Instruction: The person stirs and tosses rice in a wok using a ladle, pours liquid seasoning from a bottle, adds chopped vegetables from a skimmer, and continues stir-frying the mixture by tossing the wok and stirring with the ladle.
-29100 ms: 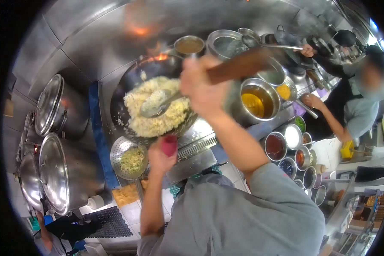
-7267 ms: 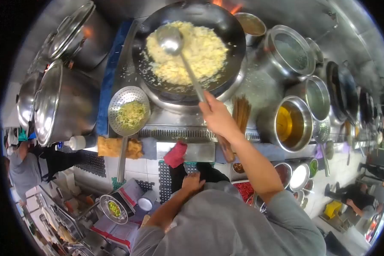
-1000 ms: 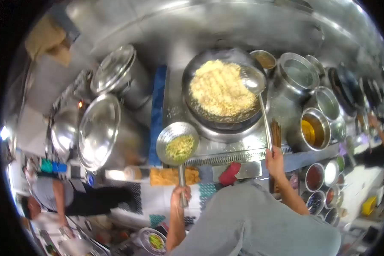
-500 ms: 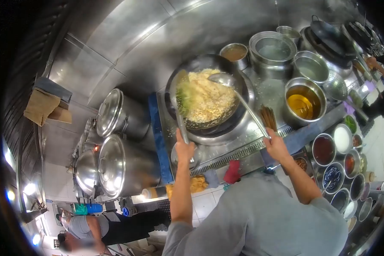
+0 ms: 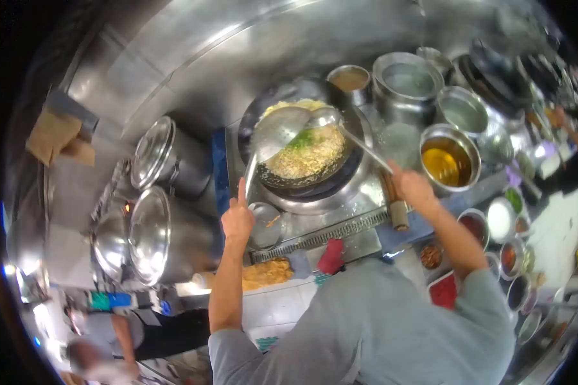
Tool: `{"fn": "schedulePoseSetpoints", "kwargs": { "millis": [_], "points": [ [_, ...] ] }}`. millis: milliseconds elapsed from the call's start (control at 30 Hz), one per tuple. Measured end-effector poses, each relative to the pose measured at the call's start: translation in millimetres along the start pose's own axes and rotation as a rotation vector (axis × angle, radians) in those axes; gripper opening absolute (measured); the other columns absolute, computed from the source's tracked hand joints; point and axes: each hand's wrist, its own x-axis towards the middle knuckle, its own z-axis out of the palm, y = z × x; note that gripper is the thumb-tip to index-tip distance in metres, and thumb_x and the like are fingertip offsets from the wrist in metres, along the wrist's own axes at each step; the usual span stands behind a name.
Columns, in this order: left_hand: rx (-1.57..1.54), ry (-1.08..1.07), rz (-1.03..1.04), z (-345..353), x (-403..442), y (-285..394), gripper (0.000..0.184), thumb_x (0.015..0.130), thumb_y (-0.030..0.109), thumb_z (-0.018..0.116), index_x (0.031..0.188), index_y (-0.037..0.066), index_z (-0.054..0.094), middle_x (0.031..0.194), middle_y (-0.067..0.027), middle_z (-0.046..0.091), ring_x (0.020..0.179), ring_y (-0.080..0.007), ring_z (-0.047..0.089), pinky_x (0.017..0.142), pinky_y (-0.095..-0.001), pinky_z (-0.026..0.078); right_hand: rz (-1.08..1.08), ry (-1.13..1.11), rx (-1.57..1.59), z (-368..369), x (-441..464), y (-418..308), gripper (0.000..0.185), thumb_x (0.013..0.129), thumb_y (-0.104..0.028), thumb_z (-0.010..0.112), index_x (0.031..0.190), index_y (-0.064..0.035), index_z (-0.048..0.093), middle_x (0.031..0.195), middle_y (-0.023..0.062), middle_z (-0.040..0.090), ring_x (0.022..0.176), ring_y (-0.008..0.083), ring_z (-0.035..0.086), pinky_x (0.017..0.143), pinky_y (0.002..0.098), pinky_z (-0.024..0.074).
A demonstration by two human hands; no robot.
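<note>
A dark wok (image 5: 300,90) sits on the burner, filled with fried rice (image 5: 298,163) with pale yellow egg-like pieces. Chopped greens (image 5: 311,136) lie on the rice near its middle. My left hand (image 5: 237,221) is closed around the handle of a wide, round metal skimmer (image 5: 281,131), whose head is over the left part of the rice. In my right hand (image 5: 412,187) is the long handle of a ladle (image 5: 324,117). The ladle's bowl is at the far side of the rice, beside the skimmer's head; I cannot tell whether they touch.
Behind and right of the wok stand metal pots, one holding amber oil (image 5: 440,168). Large lidded stockpots (image 5: 151,234) are on the left. Sauce and ingredient bowls (image 5: 499,218) line the lower right. A red cloth (image 5: 331,255) lies at the counter's front edge. Another person (image 5: 119,340) stands lower left.
The skimmer's head has turned from edge-on to broad side and moved right over the rice. The greens, blurred at its edge before, now lie on the rice. The whole view has shifted slightly.
</note>
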Motion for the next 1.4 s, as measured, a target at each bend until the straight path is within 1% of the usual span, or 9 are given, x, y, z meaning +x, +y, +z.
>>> {"fn": "schedulePoseSetpoints", "kwargs": {
  "millis": [100,233,300,667,733,833,867,1067,1400],
  "points": [
    [-0.685,0.012,-0.300,28.9,-45.6,-10.5,0.089,0.070,-0.003,0.057,0.149,0.018,0.021,0.073,-0.0140,0.059,0.054,-0.0280,0.060,0.049,-0.0394,0.050,0.149,0.004,0.325,6.9,-21.8,-31.5,0.050,0.087,-0.014,0.056,0.136,-0.0118,0.043,0.081,0.0283,0.061,0.073,0.0469,0.060,0.067,0.0529,0.0491],
    [-2.116,-0.162,-0.834,36.2,-155.3,-32.5,0.066,0.073,-0.005,0.055,0.134,0.012,0.039,0.068,-0.0101,0.054,0.044,-0.0162,0.051,0.036,-0.0276,0.042,0.125,0.110,0.677,86.6,-73.8,-30.0,0.040,0.095,-0.018,0.052,0.133,-0.0065,0.045,0.061,0.0052,0.053,0.047,0.0149,0.050,0.041,0.0283,0.0382],
    [-2.225,-0.182,-1.040,66.4,-216.6,-41.8,0.055,0.073,-0.006,0.055,0.125,0.009,0.043,0.067,-0.0101,0.053,0.043,-0.0163,0.050,0.034,-0.0280,0.040,0.330,-0.039,0.872,58.1,-100.9,-61.1,0.039,0.097,-0.020,0.051,0.132,-0.0050,0.046,0.059,-0.0025,0.046,0.046,0.0052,0.041,0.038,0.0213,0.0313],
    [-1.270,-0.622,-0.975,119.7,-231.1,-130.6,0.036,0.077,0.015,0.068,0.105,-0.005,0.057,0.074,-0.0141,0.056,0.051,-0.0223,0.056,0.045,-0.0339,0.048,0.262,-0.035,0.825,28.0,-36.9,-65.7,0.040,0.099,-0.021,0.046,0.134,-0.0042,0.044,0.058,-0.0038,0.045,0.039,0.0043,0.037,0.034,0.0202,0.0300],
    [-0.338,0.133,-0.452,181.3,-254.5,-126.8,0.033,0.074,0.022,0.074,0.090,-0.003,0.061,0.079,-0.0186,0.059,0.063,-0.0298,0.059,0.058,-0.0405,0.051,0.232,0.056,0.716,32.0,-23.6,-65.6,0.040,0.097,-0.020,0.048,0.134,-0.0039,0.045,0.062,0.0009,0.050,0.047,0.0085,0.044,0.042,0.0245,0.0356],
    [-0.683,0.176,-0.071,139.3,-187.7,-6.7,0.055,0.065,0.030,0.081,0.105,-0.001,0.061,0.097,-0.0200,0.063,0.090,-0.0362,0.060,0.081,-0.0427,0.048,0.223,0.181,0.519,11.9,14.3,-78.4,0.042,0.095,-0.020,0.049,0.133,-0.0033,0.047,0.069,0.0081,0.057,0.058,0.0148,0.054,0.054,0.0311,0.0439],
    [-0.617,0.086,-0.111,119.9,-174.1,48.7,0.069,0.061,0.039,0.081,0.113,-0.001,0.058,0.101,-0.0194,0.061,0.092,-0.0339,0.058,0.084,-0.0435,0.046,0.335,0.085,0.376,-14.1,30.9,-98.7,0.042,0.094,-0.021,0.049,0.132,-0.0021,0.047,0.076,0.0209,0.062,0.065,0.0303,0.061,0.060,0.0386,0.0468],
    [-0.635,-0.338,0.041,182.3,-163.9,140.3,0.070,0.068,0.041,0.076,0.119,0.000,0.053,0.106,-0.0194,0.060,0.099,-0.0379,0.056,0.087,-0.0480,0.043,0.358,0.127,0.248,5.1,89.8,-102.9,0.044,0.094,-0.025,0.050,0.130,-0.0003,0.046,0.094,0.0320,0.061,0.087,0.0477,0.059,0.071,0.0484,0.0469],
    [-2.052,-0.909,-0.840,127.6,-157.1,69.8,0.027,0.083,0.027,0.070,0.096,0.004,0.063,0.078,-0.0061,0.064,0.075,-0.0173,0.063,0.053,-0.0357,0.055,0.236,0.095,0.315,1.3,98.4,-125.0,0.042,0.093,-0.019,0.047,0.131,0.0011,0.046,0.095,0.0311,0.062,0.091,0.0495,0.058,0.077,0.0490,0.0493]
  ]
}}
